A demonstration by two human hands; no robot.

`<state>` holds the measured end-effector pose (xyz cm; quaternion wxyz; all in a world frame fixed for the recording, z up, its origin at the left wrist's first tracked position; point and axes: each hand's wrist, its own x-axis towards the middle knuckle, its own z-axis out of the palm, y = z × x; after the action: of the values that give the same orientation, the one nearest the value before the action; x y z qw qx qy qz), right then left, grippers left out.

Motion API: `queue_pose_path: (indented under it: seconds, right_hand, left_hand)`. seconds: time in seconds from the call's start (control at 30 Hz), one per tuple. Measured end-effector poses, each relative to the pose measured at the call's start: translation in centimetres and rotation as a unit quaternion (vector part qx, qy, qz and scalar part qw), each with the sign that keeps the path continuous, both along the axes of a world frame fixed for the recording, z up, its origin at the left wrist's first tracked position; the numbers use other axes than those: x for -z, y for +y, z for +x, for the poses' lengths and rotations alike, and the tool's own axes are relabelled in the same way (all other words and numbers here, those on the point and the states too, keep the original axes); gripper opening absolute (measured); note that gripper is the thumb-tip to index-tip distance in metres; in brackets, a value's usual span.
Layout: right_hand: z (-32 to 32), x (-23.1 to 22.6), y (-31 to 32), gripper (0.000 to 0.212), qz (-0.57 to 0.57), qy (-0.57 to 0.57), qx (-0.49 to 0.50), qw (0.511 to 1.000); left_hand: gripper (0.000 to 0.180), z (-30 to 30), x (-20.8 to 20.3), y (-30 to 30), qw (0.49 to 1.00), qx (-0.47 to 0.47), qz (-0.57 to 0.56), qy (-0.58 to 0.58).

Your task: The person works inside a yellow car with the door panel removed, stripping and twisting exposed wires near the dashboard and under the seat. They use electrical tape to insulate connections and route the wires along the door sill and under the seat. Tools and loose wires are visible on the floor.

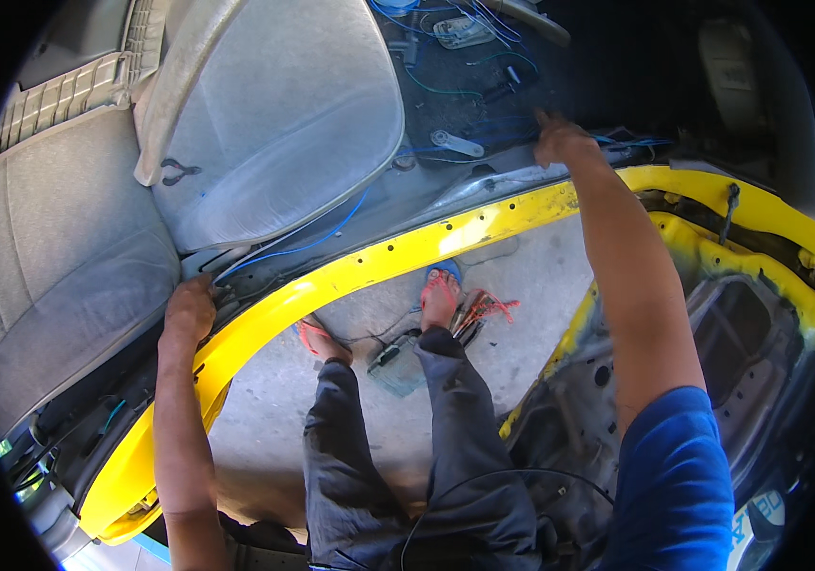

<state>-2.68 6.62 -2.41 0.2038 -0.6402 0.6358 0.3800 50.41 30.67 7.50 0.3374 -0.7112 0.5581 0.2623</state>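
Observation:
My left hand [190, 306] is closed at the sill beside the front of the seats, where a white and a blue wire [317, 238] run into its fingers. Part of its grip is hidden by the back of the hand. On the far right, my right hand [562, 141] reaches over the yellow door sill [398, 249] to the dark car floor. Its fingers are apart, with one stretched forward. Thin blue wires [631, 143] lie beside and under it; whether it touches them is hard to tell.
Pliers [179, 171] lie on the grey seat [284, 114]. A light-coloured handle-like part [457, 144], a black cylindrical piece [500, 91] and loose wires lie on the car floor. An open door [703, 352] stands at right. Near my sandalled feet lies a bundle with red cord [493, 306].

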Motion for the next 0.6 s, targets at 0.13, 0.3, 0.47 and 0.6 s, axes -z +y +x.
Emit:
queue_pose_path:
  seconds: [0.13, 0.3, 0.47, 0.6]
  right_hand:
    - [-0.1, -1.3, -0.5, 0.071, 0.072, -0.039, 0.026, 0.996]
    - [-4.2, -2.3, 0.3, 0.047, 0.003, -0.172, 0.12, 0.978]
    - [-8.7, -2.5, 0.5, 0.039, -0.006, -0.101, 0.034, 0.994]
    - [-9.8, -1.5, 2.0, 0.034, -0.031, -0.043, -0.141, 0.989]
  left_hand:
    - [0.022, 0.3, 0.1, 0.1, 0.998, -0.022, 0.035, -0.052]
    - [0.026, 0.5, 2.0, 0.0, 0.989, -0.037, 0.067, -0.124]
    - [0.029, 1.6, 4.7, -0.3, 0.983, 0.022, 0.081, -0.162]
    - [0.028, 1.5, 7.3, 0.1, 0.983, -0.009, 0.1, -0.155]
